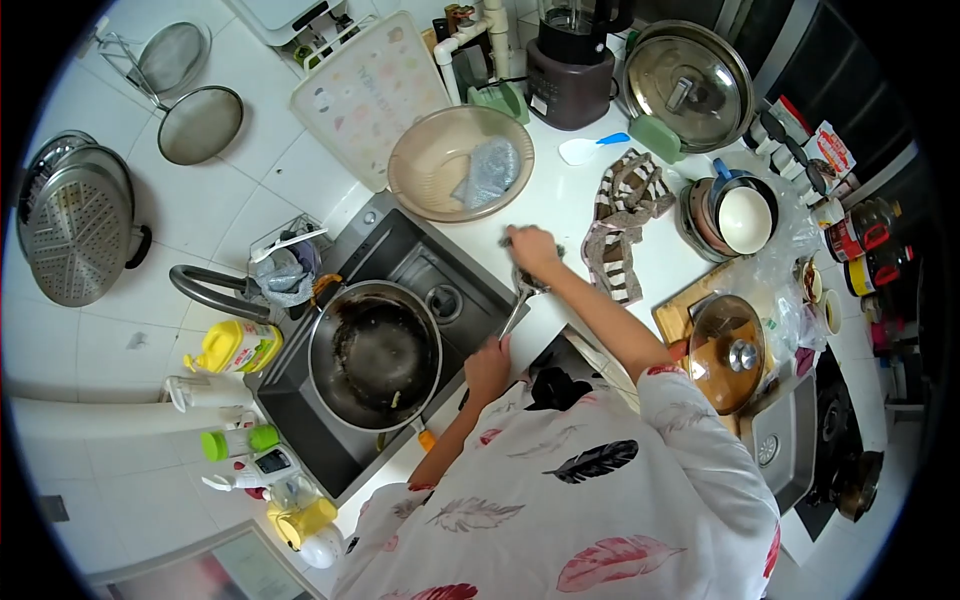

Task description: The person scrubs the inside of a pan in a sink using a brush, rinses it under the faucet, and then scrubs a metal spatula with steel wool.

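Note:
My left hand (488, 368) is closed around a long-handled metal utensil (516, 315) at the sink's right edge. Its far end runs up to my right hand, where its shape is hard to make out. My right hand (535, 250) is closed over a dark grey scrubbing pad or cloth (530, 283) on the white counter, at the utensil's far end. Left of both hands, a dark pan (375, 355) with residue inside rests in the grey sink (340, 475). A beige plastic basin (410, 165) holding a bubble-wrap-like clear bundle (490, 172) stands beyond my right hand.
A striped cloth (615, 225) lies right of my right hand, near a white spoon with a blue handle (592, 148). Stacked bowls (745, 220), a glass lid (727, 355) and a blender (570, 80) stand around. Detergent bottles (240, 347) line the sink's left side, by the faucet (215, 285).

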`<state>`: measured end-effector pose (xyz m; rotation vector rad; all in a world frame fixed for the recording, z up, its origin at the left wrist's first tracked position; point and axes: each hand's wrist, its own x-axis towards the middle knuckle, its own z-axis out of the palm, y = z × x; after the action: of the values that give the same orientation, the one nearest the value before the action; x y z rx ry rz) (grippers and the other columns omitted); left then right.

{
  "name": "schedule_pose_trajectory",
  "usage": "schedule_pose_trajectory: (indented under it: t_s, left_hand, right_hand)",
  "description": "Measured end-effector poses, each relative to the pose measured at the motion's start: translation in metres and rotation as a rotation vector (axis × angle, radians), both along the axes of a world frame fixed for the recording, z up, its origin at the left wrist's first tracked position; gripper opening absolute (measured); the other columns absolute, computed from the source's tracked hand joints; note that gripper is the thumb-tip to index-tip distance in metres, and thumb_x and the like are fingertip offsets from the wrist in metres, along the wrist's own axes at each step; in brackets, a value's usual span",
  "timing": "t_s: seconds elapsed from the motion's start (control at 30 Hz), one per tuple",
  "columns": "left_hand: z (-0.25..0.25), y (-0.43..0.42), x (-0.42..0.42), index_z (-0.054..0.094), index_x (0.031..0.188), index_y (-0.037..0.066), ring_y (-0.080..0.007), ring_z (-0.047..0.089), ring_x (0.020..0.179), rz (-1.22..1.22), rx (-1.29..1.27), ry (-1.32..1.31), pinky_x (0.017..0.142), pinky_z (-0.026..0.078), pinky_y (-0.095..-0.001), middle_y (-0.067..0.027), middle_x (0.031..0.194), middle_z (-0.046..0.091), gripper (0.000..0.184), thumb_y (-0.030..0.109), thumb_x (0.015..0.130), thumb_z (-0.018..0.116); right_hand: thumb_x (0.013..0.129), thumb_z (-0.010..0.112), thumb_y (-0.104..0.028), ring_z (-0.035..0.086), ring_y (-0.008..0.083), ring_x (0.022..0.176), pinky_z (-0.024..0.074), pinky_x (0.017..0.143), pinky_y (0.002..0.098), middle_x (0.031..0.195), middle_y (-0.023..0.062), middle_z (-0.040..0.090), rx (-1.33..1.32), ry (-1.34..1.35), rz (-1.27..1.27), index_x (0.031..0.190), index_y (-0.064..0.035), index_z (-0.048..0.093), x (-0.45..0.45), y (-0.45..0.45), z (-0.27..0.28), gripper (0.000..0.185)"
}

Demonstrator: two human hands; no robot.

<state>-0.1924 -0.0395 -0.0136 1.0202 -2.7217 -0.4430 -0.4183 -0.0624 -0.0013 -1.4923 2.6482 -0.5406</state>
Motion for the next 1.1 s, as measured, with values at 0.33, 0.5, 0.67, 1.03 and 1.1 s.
schedule_pose_trajectory:
  t_s: [0.33, 0.5, 0.67, 1.03, 1.1]
  left_hand:
    - [-0.004, 0.0, 0.001, 0.051, 0.063, 0.006, -0.0351, 0.055, 0.047, -0.002, 0.002, -0.001, 0.043, 0.044, -0.0432, -0.0169, 0.052, 0.054, 0.038, 0.034, 0.087, 0.042]
    - [-0.005, -0.001, -0.001, 0.051, 0.063, 0.006, -0.0346, 0.055, 0.047, 0.002, -0.017, -0.022, 0.043, 0.044, -0.0425, -0.0169, 0.051, 0.054, 0.038, 0.033, 0.087, 0.042]
    - [-0.007, 0.0, 0.0, 0.052, 0.063, 0.006, -0.0343, 0.055, 0.047, -0.004, -0.034, 0.0, 0.043, 0.044, -0.0414, -0.0167, 0.052, 0.054, 0.037, 0.033, 0.087, 0.042]
    - [-0.008, -0.001, 0.0, 0.051, 0.059, 0.006, -0.0305, 0.054, 0.041, -0.017, -0.142, 0.041, 0.037, 0.043, -0.0375, -0.0136, 0.047, 0.052, 0.039, 0.033, 0.087, 0.044]
    - [-0.008, 0.001, 0.001, 0.051, 0.059, 0.006, -0.0307, 0.054, 0.041, -0.022, -0.141, 0.033, 0.037, 0.043, -0.0377, -0.0137, 0.047, 0.052, 0.039, 0.033, 0.087, 0.044]
  right_hand:
    - [0.071, 0.06, -0.019, 0.058, 0.0274, 0.073, 0.0483, 0.063, 0.0377, 0.072, 0.013, 0.059, 0.068, -0.045, 0.028, 0.079, -0.0038, 0.054, 0.005, 0.024, 0.014, 0.019]
    - [0.068, 0.064, -0.019, 0.057, 0.0276, 0.073, 0.0464, 0.062, 0.0382, 0.071, 0.0138, 0.057, -0.066, -0.079, 0.102, 0.08, -0.0031, 0.053, 0.032, 0.048, 0.029, 0.023]
    - [0.067, 0.061, -0.018, 0.054, 0.0261, 0.066, 0.044, 0.058, 0.0364, 0.067, 0.0101, 0.054, -0.143, 0.123, 0.185, 0.075, -0.003, 0.049, 0.07, 0.066, 0.009, 0.021]
    - [0.073, 0.058, -0.021, 0.056, 0.0346, 0.073, 0.045, 0.064, 0.0429, 0.075, 0.0185, 0.058, -0.227, -0.337, -0.262, 0.085, -0.0031, 0.049, 0.039, 0.063, 0.025, 0.024]
    - [0.074, 0.058, -0.022, 0.057, 0.034, 0.074, 0.0452, 0.063, 0.0433, 0.074, 0.0173, 0.058, -0.184, -0.283, -0.346, 0.087, -0.0036, 0.048, 0.021, 0.068, 0.005, 0.024]
